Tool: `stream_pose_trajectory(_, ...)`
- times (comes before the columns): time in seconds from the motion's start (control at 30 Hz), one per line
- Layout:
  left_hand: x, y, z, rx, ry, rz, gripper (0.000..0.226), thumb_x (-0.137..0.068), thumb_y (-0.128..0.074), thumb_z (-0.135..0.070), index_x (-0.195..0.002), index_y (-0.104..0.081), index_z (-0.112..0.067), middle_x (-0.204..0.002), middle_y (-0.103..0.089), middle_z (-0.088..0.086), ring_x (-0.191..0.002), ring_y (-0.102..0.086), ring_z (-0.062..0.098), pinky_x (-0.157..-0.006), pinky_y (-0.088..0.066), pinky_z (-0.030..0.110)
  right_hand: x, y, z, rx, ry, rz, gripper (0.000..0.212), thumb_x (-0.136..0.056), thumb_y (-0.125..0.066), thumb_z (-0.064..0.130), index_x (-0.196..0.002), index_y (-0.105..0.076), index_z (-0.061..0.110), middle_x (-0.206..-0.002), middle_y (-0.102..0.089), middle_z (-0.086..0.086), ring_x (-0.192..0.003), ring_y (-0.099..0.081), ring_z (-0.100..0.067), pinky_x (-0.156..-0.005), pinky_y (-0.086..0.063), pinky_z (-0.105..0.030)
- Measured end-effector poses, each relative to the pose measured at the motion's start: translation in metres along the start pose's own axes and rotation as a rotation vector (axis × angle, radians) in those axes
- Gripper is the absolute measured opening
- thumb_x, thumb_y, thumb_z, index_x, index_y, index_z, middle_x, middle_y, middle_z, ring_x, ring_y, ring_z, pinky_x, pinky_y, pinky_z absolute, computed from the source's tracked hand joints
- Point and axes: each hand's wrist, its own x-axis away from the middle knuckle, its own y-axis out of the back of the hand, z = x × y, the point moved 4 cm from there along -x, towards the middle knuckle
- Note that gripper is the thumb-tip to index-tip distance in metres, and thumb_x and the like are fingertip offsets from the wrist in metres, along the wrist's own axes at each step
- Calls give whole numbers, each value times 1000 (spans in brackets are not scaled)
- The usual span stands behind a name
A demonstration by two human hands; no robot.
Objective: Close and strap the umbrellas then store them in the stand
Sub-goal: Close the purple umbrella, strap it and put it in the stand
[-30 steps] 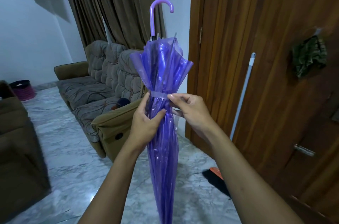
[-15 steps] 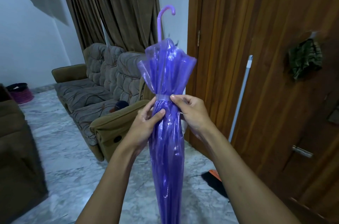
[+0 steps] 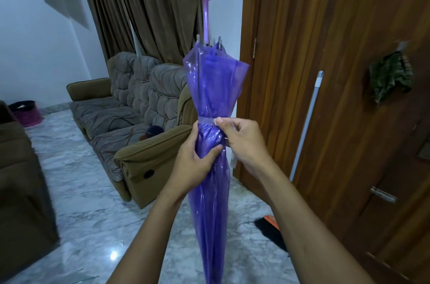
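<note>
Purple see-through umbrella (image 3: 213, 97) held upright in mid-air ahead of the chest, handle (image 3: 206, 11) up, tip running out of frame below. Folded shut, canopy gathered by a pale strap (image 3: 206, 120) round its middle. Left hand (image 3: 195, 162) wrapped round the canopy just under the strap, grip clamped on the plastic. Right hand (image 3: 242, 141) beside it, thumb and forefinger pinched together on the strap's end. Behind: brown sofa (image 3: 130, 116), marble floor (image 3: 93, 225), wooden door (image 3: 337, 74), white pole (image 3: 306, 125) leaning against it.
</note>
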Motion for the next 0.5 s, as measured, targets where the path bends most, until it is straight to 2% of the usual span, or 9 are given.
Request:
stream_pose_trajectory(0.07,-2,2,2,67,22,-2,59,-87,-71,-16,-141,-48,-19,-124,-65,-10,-115,-61,3,-102,-48,28,-1,2,0,-30,-11,74,23,-96,-62,23,-107,-75,7,-97,-78,-6,-93,-74,-19,-87,-59,-41)
stream_pose_trajectory(0.17,-2,2,4,194,68,-16,55,-87,-69,-7,-138,-52,-20,-116,-70,-15,-108,-65,3,-91,-50,23,-1,4,3,-81,-17,126,18,-96,-63,19,-103,-76,9,-95,-76,-19,-87,-69,-24,-84,-57,-39)
stream_pose_trajectory(0.23,-3,2,4,279,105,-19,54,-87,-67,-1,-137,-54,-18,-113,-72,-13,-105,-66,4,-86,-51,20,0,5,4,-163,-40,117,17,-95,-64,18,-99,-76,6,-81,-70,-28,-73,-59,-25,-65,-54,-28)
stream_pose_trajectory(0.27,-3,1,3,326,122,-7,52,-88,-66,0,-136,-55,-17,-114,-72,-9,-104,-67,7,-85,-52,22,1,6,4,-212,-61,106,18,-94,-64,16,-100,-75,2,-72,-67,-23,-66,-56,-22,-53,-52,-21)
stream_pose_trajectory(0.3,-4,1,4,381,136,13,50,-88,-65,0,-134,-57,-18,-116,-72,-4,-103,-67,11,-85,-53,26,2,7,4,-266,-88,99,20,-94,-64,14,-102,-73,-3,-71,-67,-18,-63,-57,-20,-44,-48,-16)
stream_pose_trajectory(0.33,-4,1,3,446,155,42,47,-88,-65,-1,-132,-59,-18,-118,-71,3,-102,-67,16,-86,-54,31,2,7,4,-333,-120,103,23,-93,-65,13,-104,-71,-7,-78,-70,-18,-64,-62,-20,-43,-48,-15)
stream_pose_trajectory(0.4,-4,1,3,585,201,110,45,-88,-67,-5,-130,-61,-19,-120,-68,13,-93,-67,22,-82,-55,34,2,6,4,-473,-173,131,24,-92,-65,10,-106,-68,-9,-91,-74,-22,-71,-72,-19,-55,-56,-19)
stream_pose_trajectory(0.5,-3,1,6,738,233,201,48,-85,-65,-10,-131,-59,-18,-112,-69,14,-82,-69,18,-71,-58,30,4,4,1,-622,-251,178,18,-94,-61,9,-101,-69,-6,-80,-76,-15,-64,-74,-13,-58,-59,-20)
